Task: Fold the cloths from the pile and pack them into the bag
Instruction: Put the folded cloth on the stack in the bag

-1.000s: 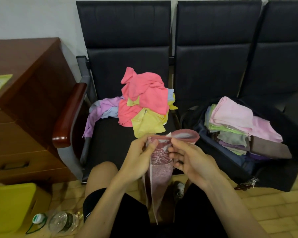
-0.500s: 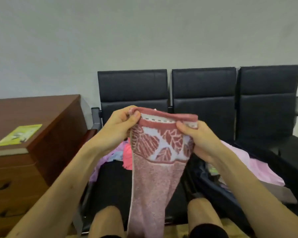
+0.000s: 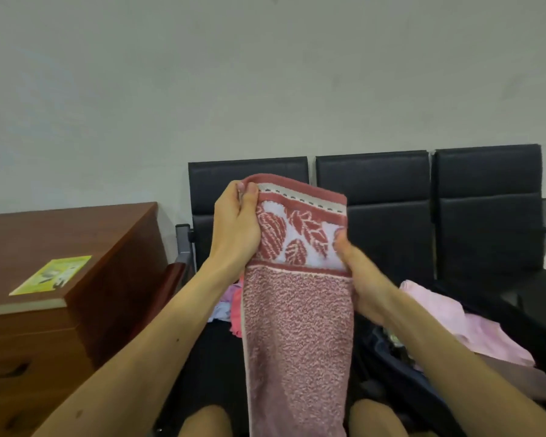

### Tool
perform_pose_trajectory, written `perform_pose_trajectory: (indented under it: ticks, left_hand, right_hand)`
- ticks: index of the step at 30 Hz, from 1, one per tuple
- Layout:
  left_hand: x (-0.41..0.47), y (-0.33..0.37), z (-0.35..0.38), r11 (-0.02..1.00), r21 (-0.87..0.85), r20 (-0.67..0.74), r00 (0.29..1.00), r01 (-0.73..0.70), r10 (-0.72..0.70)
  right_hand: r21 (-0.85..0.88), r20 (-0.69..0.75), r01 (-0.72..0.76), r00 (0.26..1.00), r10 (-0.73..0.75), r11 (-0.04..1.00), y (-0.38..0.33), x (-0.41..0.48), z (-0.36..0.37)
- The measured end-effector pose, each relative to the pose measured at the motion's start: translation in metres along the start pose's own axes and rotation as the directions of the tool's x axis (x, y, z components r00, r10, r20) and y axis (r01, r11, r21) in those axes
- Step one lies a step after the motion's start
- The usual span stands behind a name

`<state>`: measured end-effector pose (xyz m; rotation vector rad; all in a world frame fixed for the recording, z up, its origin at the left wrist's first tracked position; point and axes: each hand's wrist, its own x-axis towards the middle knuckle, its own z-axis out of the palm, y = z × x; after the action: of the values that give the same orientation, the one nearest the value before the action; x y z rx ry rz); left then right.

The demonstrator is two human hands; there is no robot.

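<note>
Left hand (image 3: 234,228) pinches towel (image 3: 297,326) top corner; right hand (image 3: 356,279) grips its side, fingers hidden. Towel hides most of pile (image 3: 230,304); bag (image 3: 388,367) partly blocked.

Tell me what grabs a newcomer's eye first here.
A pink towel with a leaf-patterned border hangs mid-frame: the left hand pinches its top corner, the right hand grips its right edge lower down. Behind stands a row of black chairs, with a wooden desk at left.
</note>
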<state>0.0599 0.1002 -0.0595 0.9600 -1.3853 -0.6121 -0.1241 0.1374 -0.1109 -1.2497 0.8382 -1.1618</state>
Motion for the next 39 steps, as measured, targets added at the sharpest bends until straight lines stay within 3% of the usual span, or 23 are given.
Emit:
perform_pose_trajectory:
  ticks: [5, 10, 13, 15, 21, 24, 28, 31, 33, 36, 39]
  left_hand:
    - [0.013, -0.003, 0.014, 0.962, -0.172, 0.012, 0.977, 0.212, -0.214]
    - [0.04, -0.033, -0.003, 0.829, -0.284, -0.061, 0.853, 0.482, -0.518]
    - [0.025, -0.05, -0.009, 0.525, -0.531, 0.174, 0.692, 0.666, -0.701]
    - [0.0, -0.066, -0.003, 0.392, -0.594, 0.329, 0.656, 0.703, -0.679]
    - [-0.074, -0.089, 0.019, 0.131, -0.47, 0.722, 0.465, 0.873, -0.513]
    - [-0.081, -0.087, 0.016, 0.184, -0.409, 0.77, 0.446, 0.894, -0.457]
    - [-0.071, -0.078, 0.017, 0.351, -0.333, 0.678, 0.481, 0.875, -0.557]
    - [-0.059, -0.079, 0.021, 0.451, -0.294, 0.507, 0.537, 0.843, -0.674]
    - [-0.051, -0.082, 0.019, 0.48, -0.272, 0.44, 0.551, 0.834, -0.709]
    - [-0.043, -0.088, 0.013, 0.571, -0.141, 0.412, 0.572, 0.809, -0.709]
    - [-0.035, -0.089, 0.003, 0.698, -0.044, 0.342, 0.667, 0.715, -0.662]
  right_hand:
    - [-0.072, 0.151, -0.235, 0.958, 0.243, 0.969, 0.071, -0.017, -0.01]
    - [0.098, 0.082, -0.197, 0.978, 0.19, 0.976, 0.058, -0.013, -0.012]
    - [0.215, -0.091, -0.119, 0.986, 0.141, 0.969, 0.025, -0.003, -0.007]
    - [0.256, -0.16, -0.07, 0.981, 0.114, 0.964, 0.002, 0.005, -0.005]
    - [0.328, -0.228, -0.104, 0.956, 0.185, 0.939, -0.012, 0.021, -0.009]
    - [0.343, -0.265, -0.122, 0.938, 0.221, 0.931, -0.008, 0.025, -0.019]
    - [0.444, -0.29, -0.167, 0.903, 0.317, 0.881, 0.02, 0.024, -0.039]
    - [0.479, -0.164, -0.319, 0.883, 0.44, 0.818, 0.057, 0.005, -0.037]
    - [0.468, -0.036, -0.359, 0.905, 0.423, 0.807, 0.068, -0.006, -0.033]
    - [0.169, -0.174, -0.187, 0.961, 0.216, 0.968, 0.06, -0.004, -0.032]
    - [-0.125, -0.248, -0.072, 0.968, 0.039, 0.99, 0.049, 0.004, -0.031]
